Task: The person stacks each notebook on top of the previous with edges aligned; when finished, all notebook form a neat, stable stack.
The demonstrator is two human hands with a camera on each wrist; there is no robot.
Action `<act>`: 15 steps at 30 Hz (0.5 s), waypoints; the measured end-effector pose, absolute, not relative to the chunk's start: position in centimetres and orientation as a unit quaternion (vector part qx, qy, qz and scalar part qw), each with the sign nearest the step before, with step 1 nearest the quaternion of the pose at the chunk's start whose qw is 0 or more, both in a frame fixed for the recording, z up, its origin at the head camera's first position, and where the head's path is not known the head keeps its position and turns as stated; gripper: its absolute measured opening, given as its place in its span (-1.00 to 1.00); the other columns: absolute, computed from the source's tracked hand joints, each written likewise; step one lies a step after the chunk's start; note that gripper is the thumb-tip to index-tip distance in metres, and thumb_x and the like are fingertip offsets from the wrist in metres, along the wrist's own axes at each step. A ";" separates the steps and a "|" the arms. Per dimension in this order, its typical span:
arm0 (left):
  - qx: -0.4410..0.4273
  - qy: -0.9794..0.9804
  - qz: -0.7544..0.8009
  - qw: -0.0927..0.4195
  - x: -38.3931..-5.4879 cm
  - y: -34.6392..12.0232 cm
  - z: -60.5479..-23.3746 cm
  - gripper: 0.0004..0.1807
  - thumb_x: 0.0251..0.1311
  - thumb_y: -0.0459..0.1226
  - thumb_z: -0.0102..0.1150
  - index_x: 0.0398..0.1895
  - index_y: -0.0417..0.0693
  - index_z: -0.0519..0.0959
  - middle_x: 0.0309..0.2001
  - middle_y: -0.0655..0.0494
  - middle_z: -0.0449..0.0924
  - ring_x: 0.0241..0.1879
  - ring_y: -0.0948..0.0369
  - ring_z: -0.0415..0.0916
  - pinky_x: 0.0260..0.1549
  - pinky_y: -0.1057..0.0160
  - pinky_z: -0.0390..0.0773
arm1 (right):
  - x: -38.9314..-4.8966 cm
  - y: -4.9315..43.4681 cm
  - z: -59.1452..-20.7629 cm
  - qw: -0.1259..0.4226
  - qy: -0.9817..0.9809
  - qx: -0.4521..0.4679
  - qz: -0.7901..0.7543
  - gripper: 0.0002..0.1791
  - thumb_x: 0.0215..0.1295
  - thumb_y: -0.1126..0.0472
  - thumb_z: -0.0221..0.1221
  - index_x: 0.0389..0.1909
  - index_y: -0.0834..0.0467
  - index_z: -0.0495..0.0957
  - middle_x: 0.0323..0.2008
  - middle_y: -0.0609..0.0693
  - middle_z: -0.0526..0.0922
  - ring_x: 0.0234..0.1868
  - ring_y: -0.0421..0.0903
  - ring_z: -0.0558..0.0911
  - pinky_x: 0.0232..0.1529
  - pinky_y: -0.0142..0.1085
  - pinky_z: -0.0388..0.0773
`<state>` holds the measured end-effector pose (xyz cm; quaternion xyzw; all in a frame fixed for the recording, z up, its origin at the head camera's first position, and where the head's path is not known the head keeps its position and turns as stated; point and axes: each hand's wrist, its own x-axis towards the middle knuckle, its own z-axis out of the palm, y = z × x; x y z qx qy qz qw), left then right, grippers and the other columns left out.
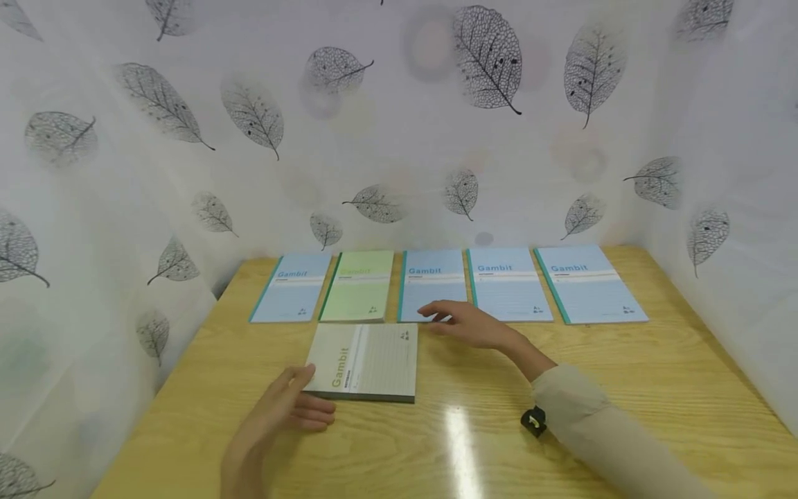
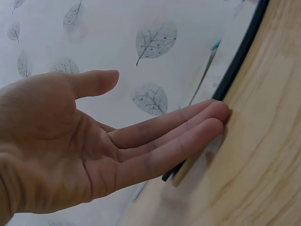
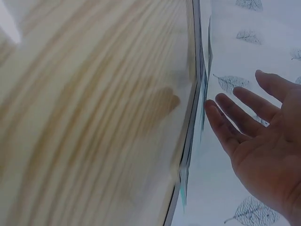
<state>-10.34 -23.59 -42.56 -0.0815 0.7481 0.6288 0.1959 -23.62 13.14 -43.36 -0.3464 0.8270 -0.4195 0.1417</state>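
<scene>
In my head view, the beige notebook [image 1: 374, 360] lies flat on the desk [image 1: 661, 388], its dark spine [image 1: 374, 397] toward me and its title running sideways. It sits just in front of a row made up of a green notebook [image 1: 358, 287] and four blue notebooks [image 1: 510, 287]. The left hand [image 1: 277, 409] is at its near left corner, hiding that corner from me; the right hand [image 1: 467, 324] hovers beside the far right corner, fingers loosely extended and holding nothing, and partly covers the middle of the blue ones. I'd judge the notebook light, with a smooth cover that may slide easily and pages that could flex or fan. The bound spine should be its stiffest part, so I'd favour thumb on top and fingers beneath there.

In my left wrist view, the fingers reach out nearly straight at the spine and the thumb stands clear of the cover (from above, it looked as if it were on it). Nothing is gripped. Whether the fingertips press the edge or only meet it, I can't tell, since they block the contact.

In my right wrist view, the fingers are spread, again without a grip. The notebook edges are so foreshortened that I can't separate one from another, or judge the gap.
</scene>
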 end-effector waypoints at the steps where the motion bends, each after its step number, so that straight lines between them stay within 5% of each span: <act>1: -0.078 0.745 0.633 0.198 -10.3 -23.5 -42.7 -0.20 0.60 0.16 -0.14 0.38 -0.45 0.13 -0.14 -0.37 0.73 -0.17 -0.17 0.77 -0.14 -0.06 0.78 | -23.8 12.6 -43.5 0.143 0.826 -0.350 -0.418 -0.52 0.64 0.12 0.06 0.43 0.27 0.43 0.37 0.22 0.51 0.27 0.14 0.58 0.27 0.05 0.56; 15: -0.064 0.719 0.662 0.202 -10.1 -21.9 -42.8 -0.20 0.58 0.17 -0.12 0.34 -0.47 0.15 -0.07 -0.43 0.70 -0.13 -0.18 0.76 -0.10 -0.09 0.76 | -25.5 6.5 -43.9 0.153 0.828 -0.369 -0.393 -0.61 0.60 0.21 0.07 0.29 0.33 0.55 0.22 0.21 0.65 0.15 0.07 0.65 0.13 -0.12 0.64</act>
